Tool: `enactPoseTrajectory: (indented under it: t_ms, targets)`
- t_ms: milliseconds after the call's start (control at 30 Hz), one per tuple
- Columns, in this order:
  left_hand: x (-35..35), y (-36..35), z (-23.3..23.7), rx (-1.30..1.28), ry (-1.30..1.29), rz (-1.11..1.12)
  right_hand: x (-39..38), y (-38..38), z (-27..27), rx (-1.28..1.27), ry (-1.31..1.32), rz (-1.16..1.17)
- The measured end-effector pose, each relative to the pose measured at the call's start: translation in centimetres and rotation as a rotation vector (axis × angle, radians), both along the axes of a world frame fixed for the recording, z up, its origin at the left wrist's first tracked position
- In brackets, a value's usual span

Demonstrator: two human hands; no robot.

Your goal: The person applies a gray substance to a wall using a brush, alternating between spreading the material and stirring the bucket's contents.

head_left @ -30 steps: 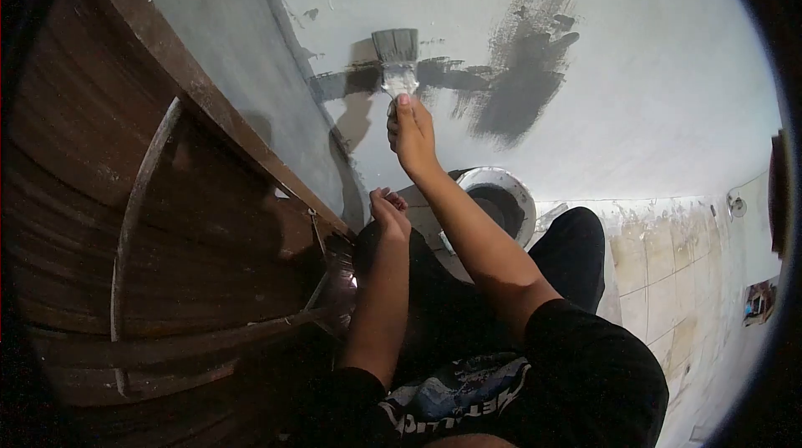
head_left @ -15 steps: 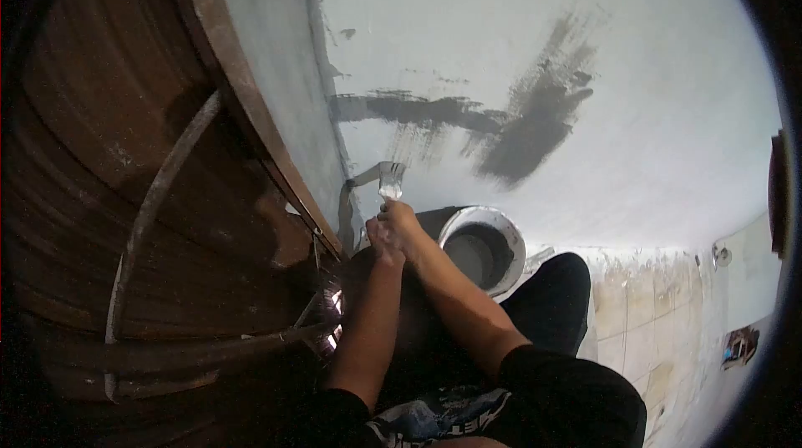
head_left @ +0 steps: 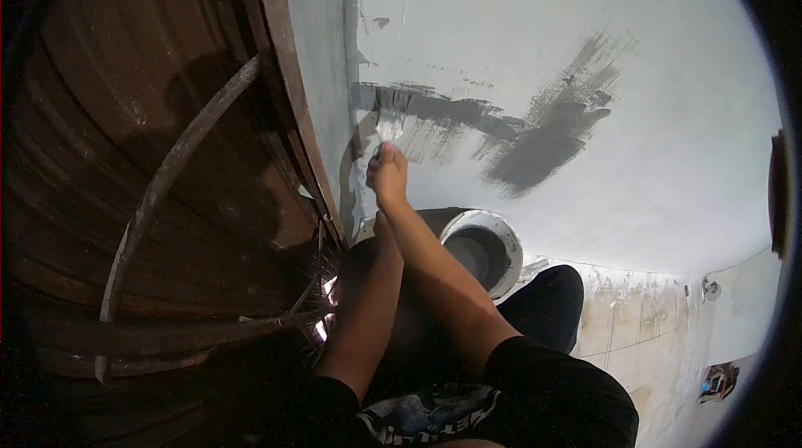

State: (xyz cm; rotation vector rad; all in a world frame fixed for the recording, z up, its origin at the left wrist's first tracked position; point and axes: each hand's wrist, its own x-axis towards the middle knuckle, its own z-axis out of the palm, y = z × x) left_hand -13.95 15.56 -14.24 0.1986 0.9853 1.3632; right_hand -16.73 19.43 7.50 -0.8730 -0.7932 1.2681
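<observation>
My right hand [head_left: 388, 174] is closed around the handle of a paintbrush [head_left: 390, 124], whose bristles press on the white wall [head_left: 668, 89]. The bristle tips touch the left end of a grey painted streak [head_left: 468, 114] near the wall's corner. My left hand [head_left: 382, 229] sits lower, behind the right forearm and close to the wrist; its fingers are mostly hidden. A round white-rimmed bucket [head_left: 511, 239] with grey paint inside stands to the right of my forearms.
On the left is a brown corrugated metal door [head_left: 92, 156] with a curved bar [head_left: 167, 156] and an upright frame edge [head_left: 294, 89]. My dark-clothed knee [head_left: 551, 302] is beside the bucket. Stained tiles [head_left: 635, 314] lie at the lower right.
My right hand has moved up with the brush, bringing its bristles onto the grey streak. The left hand, earlier just beside the right one, is now lower behind the forearm. The view has shifted slightly.
</observation>
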Motion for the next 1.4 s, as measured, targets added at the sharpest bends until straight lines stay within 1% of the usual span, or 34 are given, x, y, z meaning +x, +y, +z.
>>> enactPoseTrajectory:
  t_ms: [33, 67, 167, 200, 267, 333, 367, 400, 433, 467, 500, 533, 567, 600, 667, 700, 767, 800, 833, 867, 900, 933, 967, 1000, 1033, 1067, 1100, 1133, 1167, 1233, 1267, 1300, 1333, 1400]
  targets:
    - [0.3, 0.1, 1.0, -0.017, 0.085, -0.077, -0.3, -0.5, -0.7, -0.132, 0.057, 0.042]
    - [0.4, -0.4, 3.6, -0.037, 0.17, -0.153, -0.6, -0.7, -1.8, -0.249, 0.085, 0.09]
    - [1.4, -2.5, 7.6, -0.074, 0.377, -0.351, -0.8, -1.6, -6.8, -0.573, 0.126, 0.206]
    - [1.9, -3.1, 8.7, -0.057, 0.414, -0.395, -0.6, -1.9, -8.5, -0.651, 0.111, 0.23]
    - [1.7, -3.4, 10.3, -0.061, 0.487, -0.449, -0.4, -2.4, -9.5, -0.75, 0.045, 0.235]
    - [1.8, -3.2, 9.8, -0.116, 0.545, -0.463, 0.1, -3.3, -8.4, -0.806, -0.068, 0.196]
    - [1.6, -3.1, 9.7, -0.114, 0.49, -0.449, 0.6, -5.2, -3.6, -0.796, -0.12, 0.248]
    - [1.3, -2.9, 9.1, -0.119, 0.433, -0.435, 0.7, -4.4, -5.8, -0.554, -0.251, 0.127]
    - [1.0, -2.8, 8.4, -0.125, 0.377, -0.421, 0.7, -3.1, -9.9, -0.309, -0.377, 0.011]
    - [0.9, -2.4, 7.2, -0.13, 0.321, -0.406, 0.9, -3.1, -9.3, -0.187, -0.362, -0.045]
    - [1.0, -2.1, 6.8, -0.118, 0.305, -0.399, 0.9, -3.6, -6.4, -0.064, -0.349, -0.097]
    - [1.0, -2.0, 6.3, -0.106, 0.292, -0.39, 1.5, -3.9, -3.3, -0.035, -0.254, -0.101]
    - [1.1, -1.9, 5.9, -0.086, 0.302, -0.384, 1.8, -4.9, 2.3, -0.006, -0.159, -0.103]
    - [1.3, -1.9, 5.8, -0.063, 0.325, -0.376, 1.9, -5.2, 5.5, 0.056, -0.116, -0.111]
    - [1.4, -1.9, 5.2, -0.014, 0.398, -0.369, 2.6, -3.7, 7.6, 0.175, -0.117, -0.113]
    - [1.5, -1.8, 4.1, 0.049, 0.527, -0.371, 2.6, -3.2, 8.0, 0.237, -0.117, -0.116]
    - [1.7, -1.8, 1.3, 0.181, 0.847, -0.361, 2.8, -2.2, 5.5, -0.001, -0.15, -0.106]
    - [1.6, -1.7, 0.8, 0.234, 0.807, -0.337, 3.2, -1.3, 3.0, -0.117, -0.167, -0.101]
    - [1.5, -1.7, 0.2, 0.289, 0.775, -0.315, 3.3, -0.9, 0.8, -0.119, -0.257, -0.134]
    - [1.2, -1.8, 1.9, 0.333, 0.433, -0.295, 3.4, -0.5, -1.3, -0.125, -0.347, -0.169]
    - [1.1, -1.8, 2.7, 0.344, 0.091, -0.272, 3.4, -1.5, -1.0, -0.25, -0.32, -0.12]
    - [1.0, -1.2, 1.7, 0.466, 0.052, -0.364, 3.5, -2.3, -0.7, -0.381, -0.293, -0.07]
    - [1.4, -0.2, -2.4, 0.583, 0.013, -0.459, 3.6, -2.4, -1.4, -0.379, -0.365, -0.089]
    - [1.2, -0.3, -2.7, 0.699, -0.026, -0.561, 3.7, -2.1, -3.2, -0.377, -0.431, -0.113]
    - [0.8, -0.9, -2.9, 0.638, 0.233, -0.548, 3.7, -1.7, -4.7, -0.372, -0.491, -0.144]
    - [0.3, -1.9, -1.2, 0.581, 0.492, -0.531, 4.0, -1.1, -6.8, -0.293, -0.601, -0.206]
    - [0.2, -2.1, -0.6, 0.513, 0.476, -0.478, 4.2, -0.6, -9.0, -0.219, -0.711, -0.273]
    - [0.1, -2.1, -0.5, 0.447, 0.457, -0.421, 4.4, -0.7, -9.3, -0.148, -0.821, -0.341]
    - [0.5, -1.9, -0.3, 0.358, 0.166, -0.333, 4.8, -0.6, -9.6, -0.216, -0.781, -0.282]
    - [0.6, -1.2, -1.7, 0.25, 0.014, -0.321, 5.5, -1.6, -8.2, -0.348, -0.697, -0.156]
    - [0.8, -0.9, -2.2, 0.217, 0.022, -0.34, 6.1, -2.1, -7.3, -0.465, -0.586, -0.068]
    - [1.2, -0.6, -1.6, 0.21, 0.115, -0.387, 7.0, -2.5, -6.0, -0.575, -0.471, 0.022]
    - [1.4, -0.5, -0.4, 0.209, 0.25, -0.454, 8.1, -2.7, -5.9, -0.678, -0.352, 0.115]
    - [2.1, -0.8, 1.5, 0.26, 0.521, -0.54, 11.4, -3.7, -7.2, -0.483, -0.396, 0.378]
